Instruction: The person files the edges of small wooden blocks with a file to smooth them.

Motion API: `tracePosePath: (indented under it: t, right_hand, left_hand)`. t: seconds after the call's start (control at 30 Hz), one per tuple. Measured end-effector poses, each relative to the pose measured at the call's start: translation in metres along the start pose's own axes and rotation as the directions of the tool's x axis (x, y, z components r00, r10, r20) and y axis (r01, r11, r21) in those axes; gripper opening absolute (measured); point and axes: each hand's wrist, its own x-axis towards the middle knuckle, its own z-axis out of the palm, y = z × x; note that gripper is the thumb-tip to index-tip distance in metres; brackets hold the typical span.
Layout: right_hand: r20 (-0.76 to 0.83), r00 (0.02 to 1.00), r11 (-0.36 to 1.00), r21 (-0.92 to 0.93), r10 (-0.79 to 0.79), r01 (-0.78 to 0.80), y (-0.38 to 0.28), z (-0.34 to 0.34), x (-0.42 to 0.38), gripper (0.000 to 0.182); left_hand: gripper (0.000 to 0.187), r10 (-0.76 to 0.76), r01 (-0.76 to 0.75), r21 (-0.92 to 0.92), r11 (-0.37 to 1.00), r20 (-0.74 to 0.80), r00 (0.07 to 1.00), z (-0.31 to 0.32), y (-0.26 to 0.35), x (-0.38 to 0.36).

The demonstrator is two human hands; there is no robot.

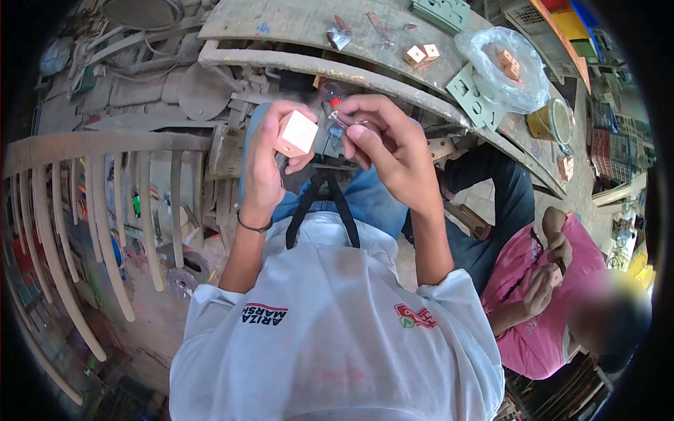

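Note:
A pale wooden cube (pixel 297 133) is gripped in my left hand (pixel 265 158), one face turned up and a small dark hole low on its side. To its right, my right hand (pixel 393 151) has its fingers bent together around a small thin tool (pixel 338 118) with a red part at its top end. The tool's shape is partly hidden by my fingers. Cube and tool are apart, both held above my lap, just in front of the bench edge.
On the workbench (pixel 295 31) lie wooden cubes (pixel 421 55), a plastic bag (pixel 502 70) with more cubes, green stencil-like plates (pixel 474 98) and a bucket (pixel 550 123). A co-worker in pink (pixel 526 337) sits at the right, holding a small block. Wooden slats (pixel 105 231) stand at the left.

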Motion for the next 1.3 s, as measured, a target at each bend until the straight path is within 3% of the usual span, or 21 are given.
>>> tracePosePath:
  t: [0.07, 0.17, 0.33, 0.4, 0.53, 0.6, 0.83, 0.93, 1.03, 1.1, 1.13, 1.2, 1.23, 1.27, 1.3]
  right_hand:
    - [0.035, 0.999, 1.000, -0.001, -0.014, 0.014, -0.003, 0.004, -0.002, 0.012]
    - [0.119, 0.953, 0.884, -0.356, -0.280, 0.304, -0.010, 0.008, -0.002, 0.019]
    - [0.109, 0.925, 0.824, -0.426, -0.365, 0.375, -0.016, 0.017, -0.002, 0.018]
    - [0.161, 0.863, 0.743, -0.450, -0.480, 0.496, -0.013, 0.017, 0.001, 0.017]
    - [0.208, 0.864, 0.687, -0.534, -0.459, 0.494, -0.022, 0.016, 0.002, 0.016]
    - [0.341, 0.846, 0.610, -0.586, -0.411, 0.533, -0.024, 0.013, 0.003, 0.015]
    - [0.335, 0.863, 0.600, -0.621, -0.378, 0.504, -0.027, 0.016, 0.002, 0.015]
    - [0.321, 0.864, 0.621, -0.602, -0.387, 0.502, -0.026, 0.016, 0.003, 0.012]
    - [0.294, 0.871, 0.673, -0.552, -0.394, 0.492, -0.025, 0.017, 0.003, 0.010]
    - [0.206, 0.915, 0.830, -0.387, -0.347, 0.402, -0.029, 0.019, 0.002, 0.016]
    - [0.210, 0.915, 0.832, -0.384, -0.345, 0.401, -0.033, 0.019, 0.002, 0.016]
    - [0.098, 0.949, 0.898, -0.307, -0.300, 0.316, -0.040, 0.021, 0.001, 0.023]
    - [0.083, 0.922, 0.840, -0.388, -0.378, 0.380, -0.026, 0.017, 0.003, 0.022]
    - [0.080, 0.923, 0.842, -0.386, -0.377, 0.377, -0.018, 0.017, 0.006, 0.022]
    - [0.076, 0.872, 0.768, -0.440, -0.484, 0.465, -0.011, 0.019, 0.009, 0.018]
  left_hand:
    - [0.045, 0.048, -0.042, 0.063, 0.997, -0.081, 0.996, 0.004, 0.002, -0.002]
    - [0.041, 0.056, -0.048, 0.078, 0.996, -0.100, 0.993, 0.005, 0.008, -0.002]
    - [0.040, 0.081, -0.060, 0.171, 0.983, -0.122, 0.989, 0.007, 0.011, -0.005]
    - [0.041, 0.087, -0.056, 0.198, 0.979, -0.152, 0.985, 0.010, 0.011, -0.005]
    - [0.039, 0.096, -0.056, 0.245, 0.968, -0.151, 0.984, 0.013, 0.014, -0.006]
    - [0.036, 0.115, -0.066, 0.263, 0.963, -0.177, 0.978, 0.015, 0.016, -0.008]
    - [0.028, 0.179, -0.114, 0.322, 0.940, -0.180, 0.967, 0.021, 0.017, -0.009]
    - [0.027, 0.187, -0.137, 0.296, 0.945, -0.148, 0.971, 0.020, 0.014, -0.010]
    - [0.029, 0.189, -0.134, 0.245, 0.960, -0.216, 0.958, 0.026, 0.016, -0.008]
    - [0.031, 0.193, -0.134, 0.202, 0.970, -0.310, 0.931, 0.027, 0.015, -0.005]
    - [0.031, 0.192, -0.132, 0.204, 0.970, -0.314, 0.930, 0.025, 0.015, -0.005]
    - [0.033, 0.083, -0.091, -0.027, 0.996, -0.206, 0.975, 0.020, 0.017, -0.007]
    - [0.033, 0.079, -0.086, -0.024, 0.996, -0.208, 0.975, 0.022, 0.018, -0.008]
    - [0.033, 0.121, -0.106, 0.076, 0.992, -0.254, 0.960, 0.026, 0.020, -0.009]
    - [0.032, 0.167, -0.119, 0.173, 0.978, -0.294, 0.941, 0.029, 0.022, -0.009]
